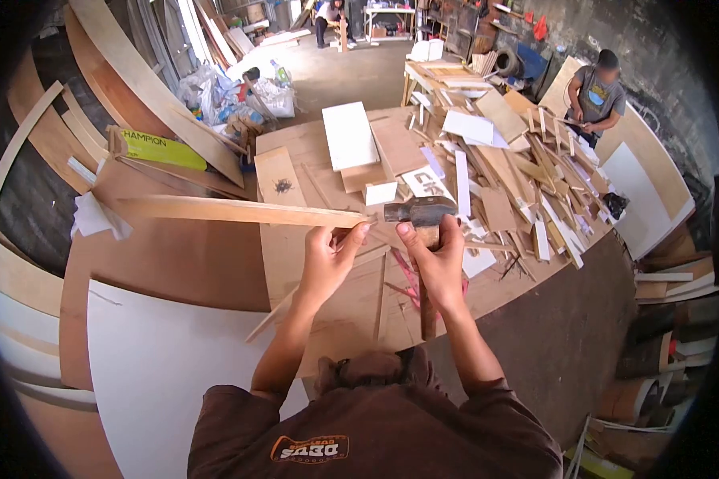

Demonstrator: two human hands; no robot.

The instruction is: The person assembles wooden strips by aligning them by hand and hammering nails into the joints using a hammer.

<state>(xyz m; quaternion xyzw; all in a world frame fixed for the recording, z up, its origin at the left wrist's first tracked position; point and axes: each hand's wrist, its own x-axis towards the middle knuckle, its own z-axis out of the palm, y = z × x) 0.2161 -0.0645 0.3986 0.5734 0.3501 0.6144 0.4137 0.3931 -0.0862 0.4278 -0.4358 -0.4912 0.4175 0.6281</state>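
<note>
My right hand (441,259) is wrapped round a hammer (428,315), close below its dark metal head (418,211). The wooden handle hangs down toward me. My left hand (331,254) is closed at the right end of a long pale wooden strip (248,211), which stretches out to the left. Its fingertips are pinched at the strip's end, close to the hammer's face; whether a small nail is between them I cannot tell. A gap separates the hammer head from the strip's end. Both hands are above the wooden worktable (335,339).
Scrap wood (527,180) is heaped on the table's right side. A white board (347,136) and a small pile of dark nails (283,186) lie further back. A large white sheet (176,359) is at my left. Another person (599,96) stands at the right; one more is far back.
</note>
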